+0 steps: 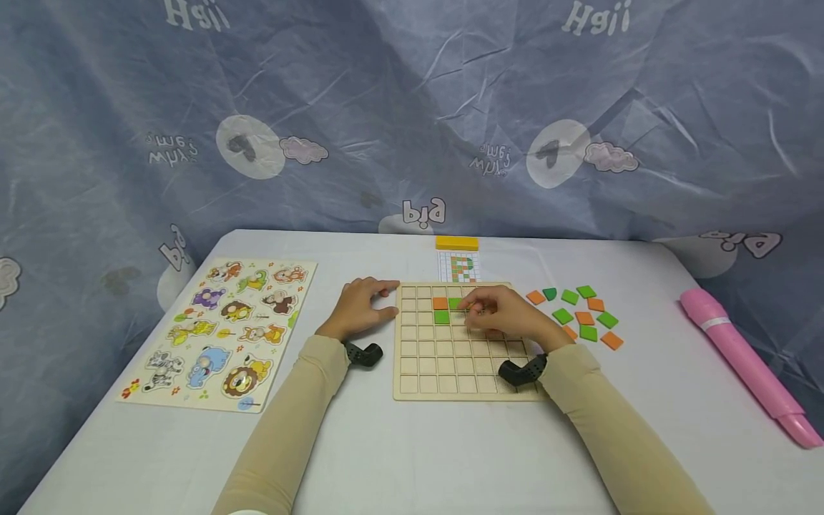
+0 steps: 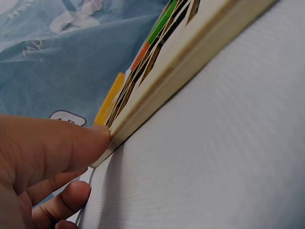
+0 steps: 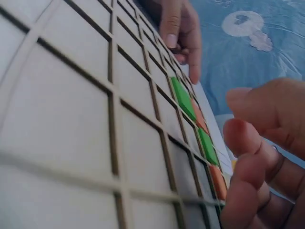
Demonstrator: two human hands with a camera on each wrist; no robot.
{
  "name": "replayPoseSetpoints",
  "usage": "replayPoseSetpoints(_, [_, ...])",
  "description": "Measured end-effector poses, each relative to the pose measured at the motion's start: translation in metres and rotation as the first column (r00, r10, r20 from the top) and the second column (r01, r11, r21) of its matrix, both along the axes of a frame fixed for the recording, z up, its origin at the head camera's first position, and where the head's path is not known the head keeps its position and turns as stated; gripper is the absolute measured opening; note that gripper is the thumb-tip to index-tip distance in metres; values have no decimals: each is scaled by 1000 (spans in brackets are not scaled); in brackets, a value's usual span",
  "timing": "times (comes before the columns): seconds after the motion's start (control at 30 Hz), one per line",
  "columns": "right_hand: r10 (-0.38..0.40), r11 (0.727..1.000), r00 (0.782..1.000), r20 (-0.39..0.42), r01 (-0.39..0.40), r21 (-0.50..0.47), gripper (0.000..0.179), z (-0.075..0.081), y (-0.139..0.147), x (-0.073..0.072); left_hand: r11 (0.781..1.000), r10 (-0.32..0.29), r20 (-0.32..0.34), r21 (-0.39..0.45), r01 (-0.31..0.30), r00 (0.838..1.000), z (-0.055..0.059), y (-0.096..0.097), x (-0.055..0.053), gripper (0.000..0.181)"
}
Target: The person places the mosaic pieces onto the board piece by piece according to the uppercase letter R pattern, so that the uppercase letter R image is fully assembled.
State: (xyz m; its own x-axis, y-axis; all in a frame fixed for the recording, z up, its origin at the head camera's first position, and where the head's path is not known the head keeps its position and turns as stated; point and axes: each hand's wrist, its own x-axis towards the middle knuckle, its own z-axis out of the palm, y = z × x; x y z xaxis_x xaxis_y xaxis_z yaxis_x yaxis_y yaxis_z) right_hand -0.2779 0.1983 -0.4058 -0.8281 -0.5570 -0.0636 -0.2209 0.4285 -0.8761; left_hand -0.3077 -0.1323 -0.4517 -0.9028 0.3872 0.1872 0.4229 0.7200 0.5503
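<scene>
A wooden grid board (image 1: 428, 363) lies flat on the table. Four of its cells hold colored tiles: an orange tile (image 1: 440, 303), a green tile (image 1: 455, 304) beside it, another green tile (image 1: 440, 317) below, and a second orange tile (image 3: 218, 181) by the right fingers. My left hand (image 1: 359, 308) touches the board's left edge with its thumb, its index finger reaching the upper left corner. Above the board is my right hand (image 1: 508, 315), fingers loosely bent. No tile shows between its thumb and index finger; whether another fingertip touches the orange tile is unclear.
Loose green and orange tiles (image 1: 584, 317) lie right of the board. Behind it, a pattern card (image 1: 461, 267) stands against a yellow block (image 1: 457, 243). An animal puzzle board (image 1: 219, 329) is at left, a pink pen-shaped object (image 1: 747, 365) at far right.
</scene>
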Motion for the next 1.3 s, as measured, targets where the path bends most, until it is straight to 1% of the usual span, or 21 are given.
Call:
replayPoseSetpoints(0.07, [-4,1000,1000,28,4,-13,32,1,12,2,1000,0,-2,-3,0,1000,0,0,0,58])
replayPoseSetpoints(0.13, [-9,1000,997,73,11,-29,34,4,24,6,1000,1,-2,-6,-1,1000,0,0,0,58])
replayPoseSetpoints(0.27, [-27,999,993,115,32,-42,37,7,49,14,1000,1,4,-10,-1,1000,-1,0,1,58])
replayPoseSetpoints(0.4, [-90,995,986,141,94,-23,39,9,74,24,1000,1,8,-10,-1,1000,-2,0,1,58])
replayPoseSetpoints(0.53, [-153,988,979,131,155,-3,39,10,96,34,1000,1,8,-11,-1,1000,-3,0,2,58])
replayPoseSetpoints(0.67, [-159,986,981,110,164,-35,34,10,118,40,1000,8,8,-17,-8,1000,-3,0,3,58])
replayPoseSetpoints(0.77, [-174,983,980,93,178,-39,28,10,134,42,1000,10,14,-12,-10,1000,-1,-1,4,58])
replayPoseSetpoints(0.93, [-243,970,966,87,244,-5,23,11,158,48,1000,6,9,-6,-6,1000,0,-1,3,58])
replayPoseSetpoints(1.1, [-264,964,960,90,267,-13,22,9,171,52,1000,2,1,-1,-2,1000,-1,-1,0,57])
replayPoseSetpoints(1.3, [-268,963,959,89,270,-10,25,6,174,51,1000,2,1,2,-2,1000,0,0,0,57])
